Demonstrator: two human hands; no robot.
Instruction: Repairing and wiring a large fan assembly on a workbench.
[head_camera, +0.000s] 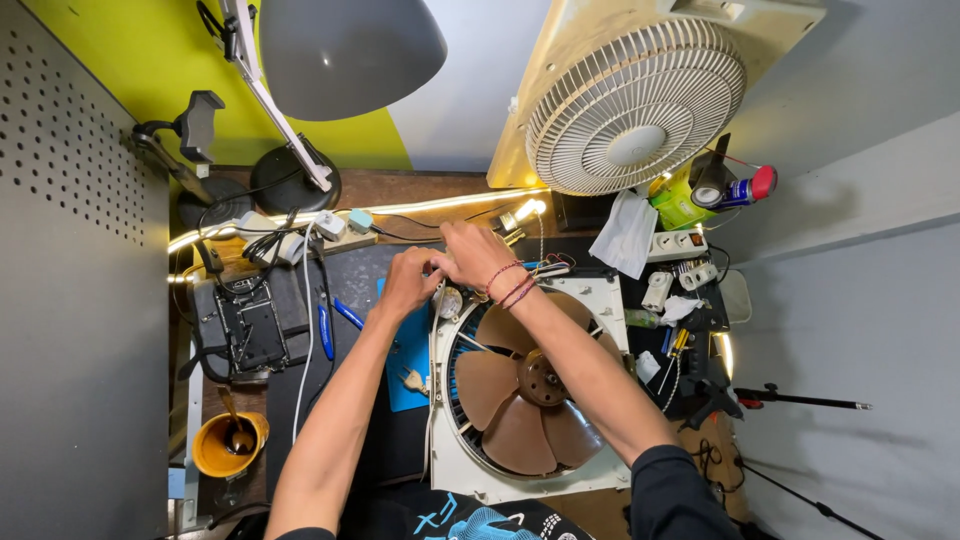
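Right now both hands meet at the far-left corner of the white fan frame (600, 470), beyond the brown blades (520, 385). The left hand (410, 282) and right hand (475, 252) touch, fingers curled on something small; what it is, and how firmly held, I cannot tell. Neither hand is clearly nearer.

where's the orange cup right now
In the head view the orange cup stands at the lower left of the bench, outside the person's left forearm and below the black device.
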